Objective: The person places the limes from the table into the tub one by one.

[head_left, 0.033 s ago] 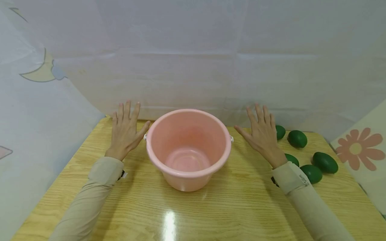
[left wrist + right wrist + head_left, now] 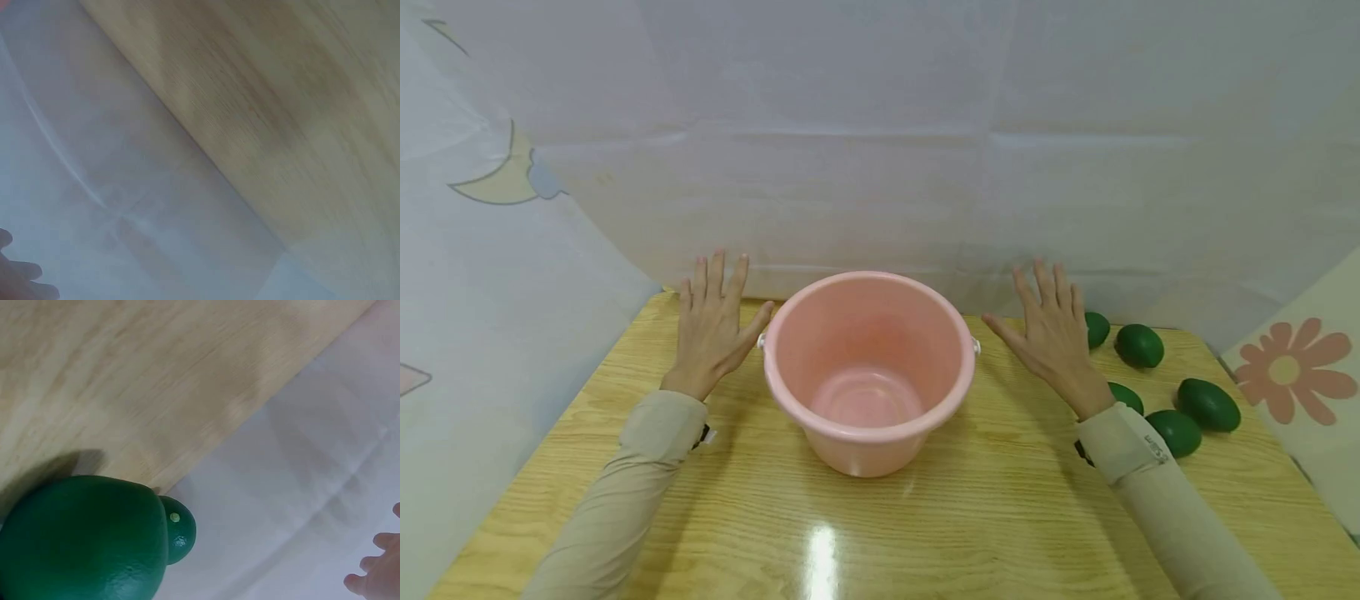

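A pink plastic bucket [image 2: 868, 454] with white handle knobs stands upright on the wooden table, and its inside shows bare. To its left my left hand [image 2: 709, 333] is held out with fingers straight and spread, the thumb close to the rim. On the other side my right hand [image 2: 1052, 333] is spread the same way, its thumb pointing at the bucket. Neither hand holds anything. Several dark green, avocado-like fruits [image 2: 1208, 405] lie to the right of my right hand and forearm, partly covered by them. One such fruit [image 2: 87, 540] looms large in the right wrist view.
The wooden table [image 2: 970, 525] ends at the back against a pale hanging sheet [image 2: 865, 192]. More sheeting closes off both sides, with a printed moon on the left and a printed flower [image 2: 1292, 371] on the right.
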### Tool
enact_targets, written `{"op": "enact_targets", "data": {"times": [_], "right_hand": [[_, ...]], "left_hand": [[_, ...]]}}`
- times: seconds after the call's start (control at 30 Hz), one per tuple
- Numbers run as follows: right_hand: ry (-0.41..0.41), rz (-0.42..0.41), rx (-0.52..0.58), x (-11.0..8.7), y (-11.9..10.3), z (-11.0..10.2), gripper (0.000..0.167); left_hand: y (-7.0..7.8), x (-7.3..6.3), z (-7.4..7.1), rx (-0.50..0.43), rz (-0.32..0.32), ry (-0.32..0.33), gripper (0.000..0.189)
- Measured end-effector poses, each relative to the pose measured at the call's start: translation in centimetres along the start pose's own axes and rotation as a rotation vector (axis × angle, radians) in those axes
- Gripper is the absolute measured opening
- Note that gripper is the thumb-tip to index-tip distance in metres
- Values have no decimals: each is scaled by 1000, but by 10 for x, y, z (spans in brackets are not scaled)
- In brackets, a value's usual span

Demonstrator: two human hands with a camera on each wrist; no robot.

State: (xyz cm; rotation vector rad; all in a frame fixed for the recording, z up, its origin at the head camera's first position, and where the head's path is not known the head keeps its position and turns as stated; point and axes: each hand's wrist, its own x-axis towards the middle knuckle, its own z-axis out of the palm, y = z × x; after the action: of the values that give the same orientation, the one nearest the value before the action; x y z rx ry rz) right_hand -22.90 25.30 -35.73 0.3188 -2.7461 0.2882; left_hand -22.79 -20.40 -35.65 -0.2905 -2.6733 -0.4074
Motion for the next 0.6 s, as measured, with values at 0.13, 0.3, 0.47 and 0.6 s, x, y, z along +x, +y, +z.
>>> {"op": "enact_targets", "data": {"times": [0.13, 0.3, 0.47, 0.6], "right_hand": [[-6, 3, 4, -1, 1, -3, 90], [-9, 11, 38, -5, 3, -10, 89], [-4, 11, 64, -8, 3, -13, 89], [11, 7, 68, -10, 4, -13, 88]], "left_hand": [[1, 0, -1, -6, 1, -1, 79], [1, -2, -4, -15, 6, 1, 77], [3, -3, -8, -27, 8, -1, 74], [4, -4, -10, -42, 8, -5, 72]]}}
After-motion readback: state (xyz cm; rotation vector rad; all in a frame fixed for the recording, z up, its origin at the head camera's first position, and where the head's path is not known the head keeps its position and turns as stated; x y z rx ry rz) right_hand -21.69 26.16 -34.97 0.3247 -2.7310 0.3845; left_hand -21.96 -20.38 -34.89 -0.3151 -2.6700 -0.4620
